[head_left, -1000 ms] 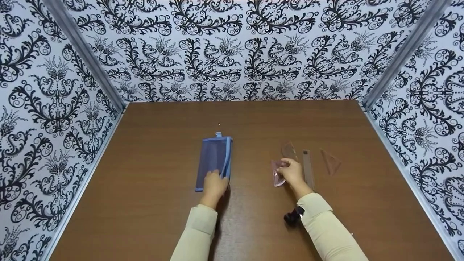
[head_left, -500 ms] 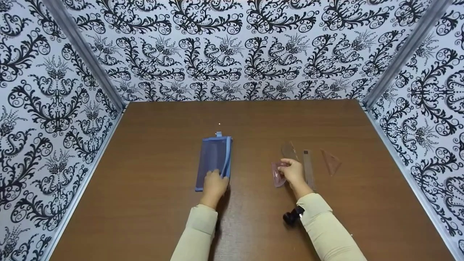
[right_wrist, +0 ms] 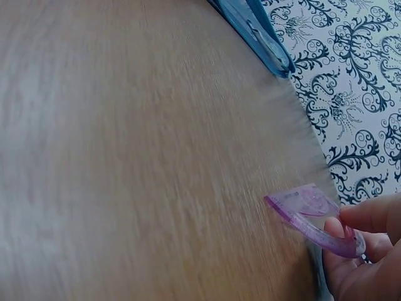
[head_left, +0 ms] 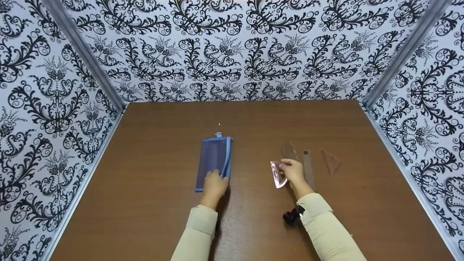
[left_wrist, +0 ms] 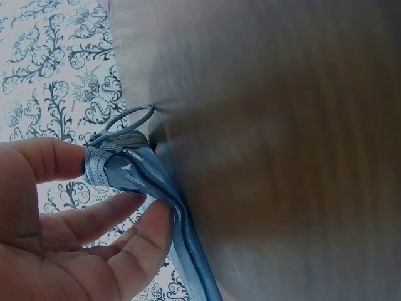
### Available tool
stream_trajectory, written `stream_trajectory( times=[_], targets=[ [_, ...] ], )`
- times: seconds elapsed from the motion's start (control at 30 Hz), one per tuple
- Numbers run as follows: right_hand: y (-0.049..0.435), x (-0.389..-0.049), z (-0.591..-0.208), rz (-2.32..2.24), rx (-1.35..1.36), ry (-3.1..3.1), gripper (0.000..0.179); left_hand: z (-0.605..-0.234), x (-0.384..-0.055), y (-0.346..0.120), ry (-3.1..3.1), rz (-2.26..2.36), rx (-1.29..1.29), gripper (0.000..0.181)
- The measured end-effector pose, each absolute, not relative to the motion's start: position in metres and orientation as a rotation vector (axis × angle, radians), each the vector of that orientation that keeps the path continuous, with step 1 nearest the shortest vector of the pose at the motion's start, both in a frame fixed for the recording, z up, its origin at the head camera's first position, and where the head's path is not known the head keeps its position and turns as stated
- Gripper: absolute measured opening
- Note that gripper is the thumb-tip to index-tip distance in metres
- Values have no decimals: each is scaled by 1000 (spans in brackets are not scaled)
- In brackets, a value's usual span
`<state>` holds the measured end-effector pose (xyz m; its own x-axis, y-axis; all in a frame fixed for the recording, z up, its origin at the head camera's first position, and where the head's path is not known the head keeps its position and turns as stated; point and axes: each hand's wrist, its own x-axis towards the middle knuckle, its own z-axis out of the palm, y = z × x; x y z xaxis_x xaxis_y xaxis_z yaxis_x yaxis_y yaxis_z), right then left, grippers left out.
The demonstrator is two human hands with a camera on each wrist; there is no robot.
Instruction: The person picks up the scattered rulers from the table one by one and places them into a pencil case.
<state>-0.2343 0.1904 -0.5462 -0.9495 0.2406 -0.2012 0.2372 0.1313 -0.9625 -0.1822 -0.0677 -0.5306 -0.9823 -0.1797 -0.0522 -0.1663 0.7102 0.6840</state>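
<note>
A blue mesh zip pouch [head_left: 213, 156] lies lengthwise on the brown table, left of centre. My left hand [head_left: 214, 186] grips its near end; up close in the left wrist view, thumb and fingers pinch the pouch's edge [left_wrist: 169, 182] beside the zip. A pink see-through protractor [head_left: 275, 174] is in my right hand [head_left: 294, 174], pinched between thumb and fingers. In the right wrist view, the protractor [right_wrist: 291, 207] is tilted, its curved rim toward the hand. Whether it touches the table I cannot tell.
Just beyond my right hand lies a clear piece with a slanted edge [head_left: 289, 149], partly hidden. A clear straight ruler [head_left: 307, 166] and a clear set square [head_left: 330, 162] lie farther right. Patterned walls [head_left: 232, 50] enclose the table's back and sides.
The protractor in my right hand has turned slightly, its straight edge now catching the light. My left hand and the pouch have stayed in place.
</note>
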Motion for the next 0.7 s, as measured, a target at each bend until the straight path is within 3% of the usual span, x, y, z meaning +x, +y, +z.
stream_trajectory(
  times=[0.7],
  targets=[
    [185, -241, -537, 2103, -548, -2272, 29, -528, -182, -68, -2889, -1215, 328, 46]
  ],
)
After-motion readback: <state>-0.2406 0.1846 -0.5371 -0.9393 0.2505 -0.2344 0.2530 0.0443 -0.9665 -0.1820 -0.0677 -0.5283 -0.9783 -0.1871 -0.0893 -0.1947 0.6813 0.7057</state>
